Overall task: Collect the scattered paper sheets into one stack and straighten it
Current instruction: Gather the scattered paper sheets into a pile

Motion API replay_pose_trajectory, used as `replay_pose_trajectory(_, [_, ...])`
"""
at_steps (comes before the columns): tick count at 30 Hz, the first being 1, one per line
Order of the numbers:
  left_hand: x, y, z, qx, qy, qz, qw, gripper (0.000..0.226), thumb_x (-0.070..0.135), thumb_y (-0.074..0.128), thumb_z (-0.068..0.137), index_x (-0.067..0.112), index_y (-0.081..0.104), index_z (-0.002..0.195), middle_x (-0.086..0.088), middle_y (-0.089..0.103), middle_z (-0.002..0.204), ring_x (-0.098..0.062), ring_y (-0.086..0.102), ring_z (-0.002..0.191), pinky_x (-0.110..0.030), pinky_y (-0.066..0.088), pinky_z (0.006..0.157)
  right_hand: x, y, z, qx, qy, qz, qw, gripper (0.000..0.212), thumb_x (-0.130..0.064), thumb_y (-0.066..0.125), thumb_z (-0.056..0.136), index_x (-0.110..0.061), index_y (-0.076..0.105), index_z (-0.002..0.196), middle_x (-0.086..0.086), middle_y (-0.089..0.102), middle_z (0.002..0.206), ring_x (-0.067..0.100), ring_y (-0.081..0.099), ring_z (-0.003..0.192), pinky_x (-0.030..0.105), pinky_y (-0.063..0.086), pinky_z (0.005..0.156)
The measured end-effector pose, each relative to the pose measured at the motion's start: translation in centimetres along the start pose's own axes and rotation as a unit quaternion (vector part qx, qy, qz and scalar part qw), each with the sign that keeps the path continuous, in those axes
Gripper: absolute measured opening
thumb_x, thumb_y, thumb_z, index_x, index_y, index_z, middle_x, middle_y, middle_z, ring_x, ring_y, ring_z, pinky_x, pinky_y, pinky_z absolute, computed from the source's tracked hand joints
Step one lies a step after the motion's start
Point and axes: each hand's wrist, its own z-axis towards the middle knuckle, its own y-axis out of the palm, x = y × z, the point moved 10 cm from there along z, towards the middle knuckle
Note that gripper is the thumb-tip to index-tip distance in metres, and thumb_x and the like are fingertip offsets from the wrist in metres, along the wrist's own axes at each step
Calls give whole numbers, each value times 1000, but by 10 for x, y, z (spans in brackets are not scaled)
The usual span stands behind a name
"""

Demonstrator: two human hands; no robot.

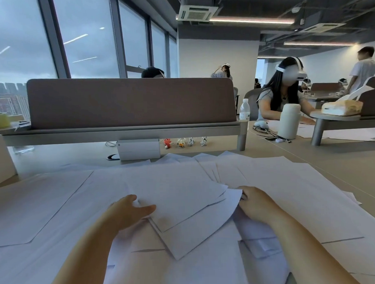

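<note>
Several white paper sheets (pixel 279 181) lie scattered and overlapping across the desk in front of me. In the middle, a loose bundle of sheets (pixel 180 201) sits askew, its corners fanned out. My left hand (pixel 129 212) holds the bundle's left edge, thumb on top and fingers tucked under the paper. My right hand (pixel 254 203) is at the bundle's right edge, its fingertips hidden beneath the sheets' corner. More sheets (pixel 46 200) lie flat to the left and under my forearms.
A brown desk divider (pixel 130 101) stands behind the papers, with a white box (pixel 138 149) and coiled cables (pixel 182 142) below it. To the right are a water bottle (pixel 244 110), a white flask (pixel 289 121) and a seated person (pixel 280 96).
</note>
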Motion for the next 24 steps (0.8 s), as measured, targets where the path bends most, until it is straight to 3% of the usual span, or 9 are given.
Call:
replay_pose_trajectory(3, [-1,7,0,-25,5,50,998,118,79,53,48,21,29,148,-3,27,156,-25,24,144,-40,21,117,7,9,2,-27,9,14,1000,24,-16,40,86,-17,64,87,1,68,92,27,59,89,38,47,77])
replay_pose_trajectory(7, [3,6,-4,-10,12,112,994,107,78,59,64,24,23,149,-2,26,155,-29,21,143,-42,22,116,9,6,4,-13,27,92,995,35,-5,36,92,-8,68,106,8,68,110,30,59,105,31,43,79])
replay_pose_trajectory(10, [9,2,-7,7,10,105,994,100,73,58,71,22,22,150,-3,27,155,-31,20,143,-40,21,115,12,-6,0,29,62,159,985,37,-12,35,97,-13,62,121,1,60,126,20,51,120,31,39,98])
replay_pose_trajectory(13, [8,-2,-7,16,4,51,999,96,69,59,74,20,24,149,-6,32,154,-31,26,141,-39,23,114,17,-15,0,61,92,245,963,32,-19,38,97,-7,59,119,6,54,116,20,47,106,35,39,95])
replay_pose_trajectory(17, [12,-5,-9,14,10,-96,995,91,54,69,76,14,28,147,-11,34,152,-30,38,135,-39,29,112,17,-7,0,35,119,352,928,30,-34,45,96,-12,59,111,7,54,115,22,51,101,37,42,95])
replay_pose_trajectory(19, [10,-8,-10,22,-3,-152,988,90,47,71,78,11,27,147,-11,35,151,-30,41,133,-38,30,111,16,-12,0,54,105,282,952,37,-37,43,97,-9,58,115,8,56,118,23,51,105,34,40,90])
replay_pose_trajectory(21, [7,-9,-8,26,-18,-190,981,88,42,72,79,8,27,147,-14,48,138,-31,50,120,-38,35,106,12,-12,-1,52,81,205,974,43,-43,41,97,-12,53,125,3,55,127,20,49,116,31,37,91])
replay_pose_trajectory(22, [7,-7,-8,22,-18,-206,978,87,39,72,79,6,28,146,-17,56,121,-30,55,106,-38,40,101,8,-5,-3,23,72,205,976,46,-47,40,97,-16,50,129,0,52,131,18,46,120,29,36,92])
replay_pose_trajectory(24, [10,-4,-10,8,-13,-237,971,79,32,72,82,1,32,143,-16,56,88,-27,52,81,-35,44,82,1,9,-6,-31,60,227,972,49,-50,40,96,-21,47,133,-6,48,132,13,43,124,26,33,94])
